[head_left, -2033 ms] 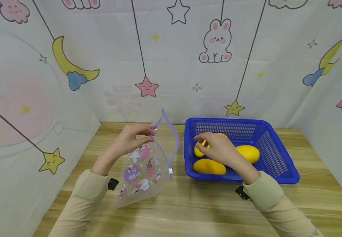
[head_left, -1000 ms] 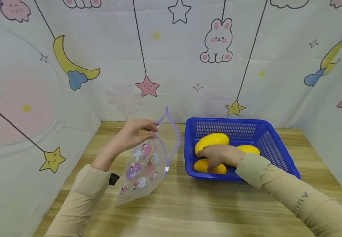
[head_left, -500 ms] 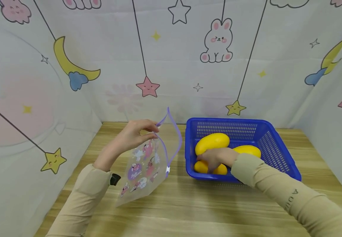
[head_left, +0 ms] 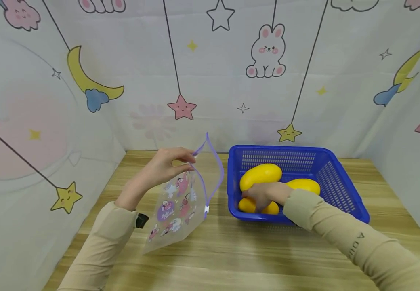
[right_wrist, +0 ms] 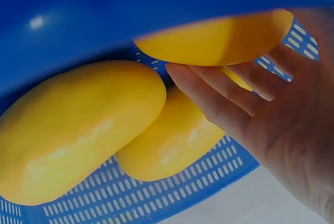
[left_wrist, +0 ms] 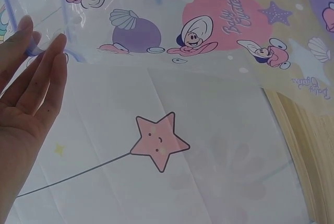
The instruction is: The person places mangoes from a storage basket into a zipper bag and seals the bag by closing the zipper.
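Front yellow fruit (right_wrist: 214, 40) beneath right hand (head_left: 266, 192), bag (head_left: 175, 210) in left hand (head_left: 164, 165)

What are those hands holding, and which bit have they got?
The left hand pinches the see-through bag by its purple rim. The right hand grips the nearest yellow fruit around its middle.

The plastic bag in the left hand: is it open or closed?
The bag is open: in the head view, its purple edges stand apart above the white slider.
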### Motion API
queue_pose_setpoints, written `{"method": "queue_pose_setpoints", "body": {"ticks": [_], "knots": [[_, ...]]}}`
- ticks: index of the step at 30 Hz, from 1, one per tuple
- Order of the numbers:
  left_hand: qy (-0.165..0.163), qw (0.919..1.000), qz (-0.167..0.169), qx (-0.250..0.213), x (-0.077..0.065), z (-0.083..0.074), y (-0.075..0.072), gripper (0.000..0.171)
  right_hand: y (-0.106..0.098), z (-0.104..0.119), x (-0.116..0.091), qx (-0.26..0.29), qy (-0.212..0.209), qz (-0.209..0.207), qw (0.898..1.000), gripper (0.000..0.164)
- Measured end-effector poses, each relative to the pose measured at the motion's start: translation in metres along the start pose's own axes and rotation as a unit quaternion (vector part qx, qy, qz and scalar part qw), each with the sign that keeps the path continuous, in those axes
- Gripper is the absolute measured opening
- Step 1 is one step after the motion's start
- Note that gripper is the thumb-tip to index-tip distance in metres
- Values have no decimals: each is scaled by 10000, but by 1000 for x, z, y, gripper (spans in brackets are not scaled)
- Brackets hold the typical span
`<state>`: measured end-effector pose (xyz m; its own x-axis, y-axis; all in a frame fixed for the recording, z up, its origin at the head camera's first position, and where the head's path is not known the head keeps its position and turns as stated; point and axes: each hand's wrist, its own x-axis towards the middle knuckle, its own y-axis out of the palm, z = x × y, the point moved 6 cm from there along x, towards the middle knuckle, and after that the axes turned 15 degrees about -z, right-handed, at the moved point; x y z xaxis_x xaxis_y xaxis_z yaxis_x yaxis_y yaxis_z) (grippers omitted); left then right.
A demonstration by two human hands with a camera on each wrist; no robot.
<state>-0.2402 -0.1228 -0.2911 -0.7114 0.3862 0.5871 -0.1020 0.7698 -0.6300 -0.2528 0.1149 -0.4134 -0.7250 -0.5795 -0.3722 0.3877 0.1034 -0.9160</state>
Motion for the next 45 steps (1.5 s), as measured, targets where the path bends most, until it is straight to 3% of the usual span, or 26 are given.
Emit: {"method": "queue_pose_setpoints", "body": {"ticks": [13, 21, 29, 39, 45], "knots": [[124, 9999, -19, 24, -1, -2, 1, 15, -8, 0, -7, 87, -116, -181, 9997, 49], [42, 10000, 35, -35, -2, -1, 2, 16, -19, -4, -14, 495, -10, -327, 9982, 68], [50, 10000, 28, -32, 1, -1, 3, 19, -38, -7, -26, 805, 103, -826, 9933, 76], [49, 9999, 11, -97, 4, -4, 1, 17, -68, -14, -40, 1739, 16, -1814, 9679, 71], [58, 9999, 27, -126, 7, -5, 3, 16, -77, -15, -44, 2283, 239, -1911, 9543, 69]]}}
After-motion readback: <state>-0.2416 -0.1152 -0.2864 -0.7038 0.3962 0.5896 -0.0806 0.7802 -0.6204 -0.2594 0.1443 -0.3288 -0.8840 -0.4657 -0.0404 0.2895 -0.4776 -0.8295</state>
